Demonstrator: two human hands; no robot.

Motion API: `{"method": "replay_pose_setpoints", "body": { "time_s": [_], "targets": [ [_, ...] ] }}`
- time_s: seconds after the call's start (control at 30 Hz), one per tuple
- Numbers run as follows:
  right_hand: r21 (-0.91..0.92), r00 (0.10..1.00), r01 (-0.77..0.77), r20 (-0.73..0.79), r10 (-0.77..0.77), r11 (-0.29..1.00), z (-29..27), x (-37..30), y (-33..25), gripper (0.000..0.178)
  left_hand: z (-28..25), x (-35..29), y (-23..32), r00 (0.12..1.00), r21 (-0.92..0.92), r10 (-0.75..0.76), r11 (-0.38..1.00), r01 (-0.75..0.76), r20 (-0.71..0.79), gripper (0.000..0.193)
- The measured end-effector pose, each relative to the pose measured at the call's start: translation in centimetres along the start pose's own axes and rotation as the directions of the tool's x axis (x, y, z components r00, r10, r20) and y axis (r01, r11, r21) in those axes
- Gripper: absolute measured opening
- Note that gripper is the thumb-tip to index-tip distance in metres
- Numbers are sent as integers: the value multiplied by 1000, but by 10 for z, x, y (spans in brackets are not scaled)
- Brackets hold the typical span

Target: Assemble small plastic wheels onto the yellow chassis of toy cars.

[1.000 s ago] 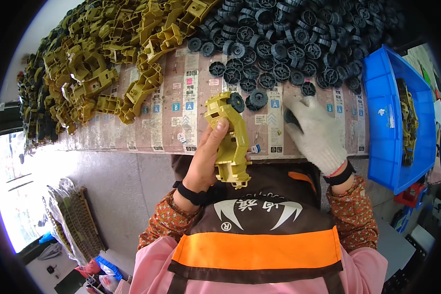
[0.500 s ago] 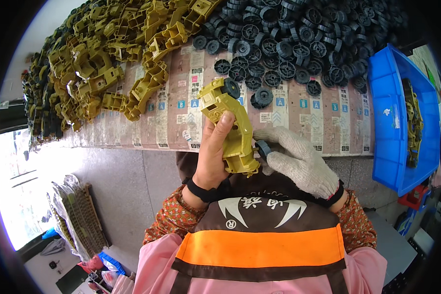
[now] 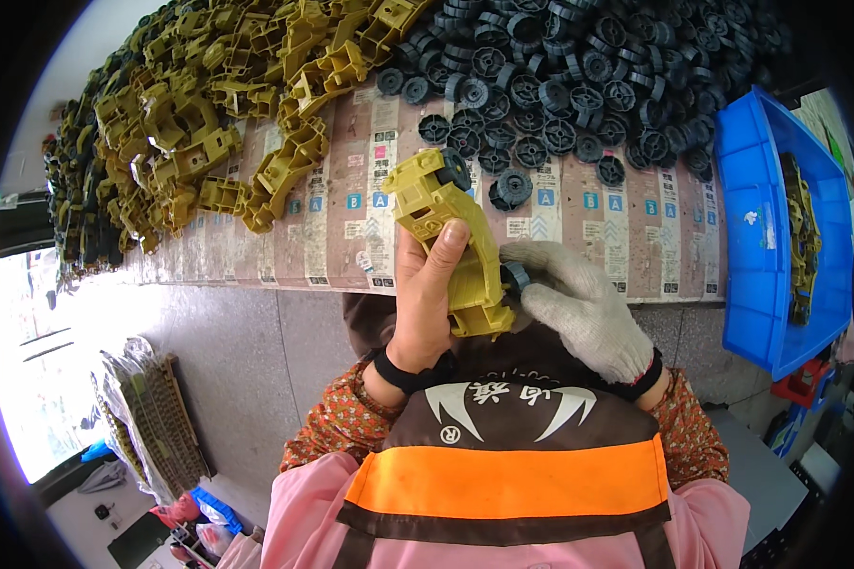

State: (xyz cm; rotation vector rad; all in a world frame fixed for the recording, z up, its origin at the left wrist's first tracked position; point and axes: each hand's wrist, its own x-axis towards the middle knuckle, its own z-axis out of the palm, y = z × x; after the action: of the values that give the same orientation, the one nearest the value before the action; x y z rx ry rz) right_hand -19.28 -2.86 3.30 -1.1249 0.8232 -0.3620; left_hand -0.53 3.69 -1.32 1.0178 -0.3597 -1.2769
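Note:
In front of my chest, a yellow plastic toy car body (image 3: pixel 474 275) is gripped by my bare left hand (image 3: pixel 425 299), the thumb lying across its side. One dark wheel (image 3: pixel 456 169) sits at the body's far end. My right hand (image 3: pixel 588 308), in a pale knitted glove, pinches another dark toy wheel (image 3: pixel 514 277) against the right side of the body near its lower end. The gloved fingers partly cover this wheel, and whether it is seated on the axle cannot be made out.
Beyond my hands stands a table covered in printed cardboard (image 3: pixel 342 256). Yellow car bodies (image 3: pixel 185 123) are heaped at its left, loose dark wheels (image 3: pixel 541 85) at its back right. A blue plastic bin (image 3: pixel 764 284) holding several yellow parts stands at the right.
The car body has shifted slightly right with my left hand. The wheel in my right hand, earlier at the end of a visible axle, is now tight against the body.

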Motion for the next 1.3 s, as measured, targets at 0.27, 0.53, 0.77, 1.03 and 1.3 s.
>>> {"method": "replay_pose_setpoints", "body": {
  "time_s": [0.27, 0.53, 0.77, 1.03, 1.3],
  "targets": [
    [-515, 916, 289, -98, -390, 807, 15, -6, 17, 38, 10, 1, -7, 978, 90, 204, 976, -200, -43, 40],
    [-579, 873, 420, 48, -485, 699, 12, 7, 18, 54, 23, 7, -22, 926, 47, 370, 929, -367, -76, 57],
    [-371, 975, 211, 143, -169, 904, -6, 16, -12, 46, 25, 20, -8, 963, 241, 271, 934, -266, 11, 56],
    [-513, 898, 419, 112, -426, 749, -35, 13, -29, 58, -2, 27, 34, 736, 762, -488, 645, -58, 469, 76],
    [92, 956, 33, -295, -5, 995, -6, 20, 6, 41, -32, 3, 33, 869, -210, -167, 933, 291, 465, 95]
  ]
}}
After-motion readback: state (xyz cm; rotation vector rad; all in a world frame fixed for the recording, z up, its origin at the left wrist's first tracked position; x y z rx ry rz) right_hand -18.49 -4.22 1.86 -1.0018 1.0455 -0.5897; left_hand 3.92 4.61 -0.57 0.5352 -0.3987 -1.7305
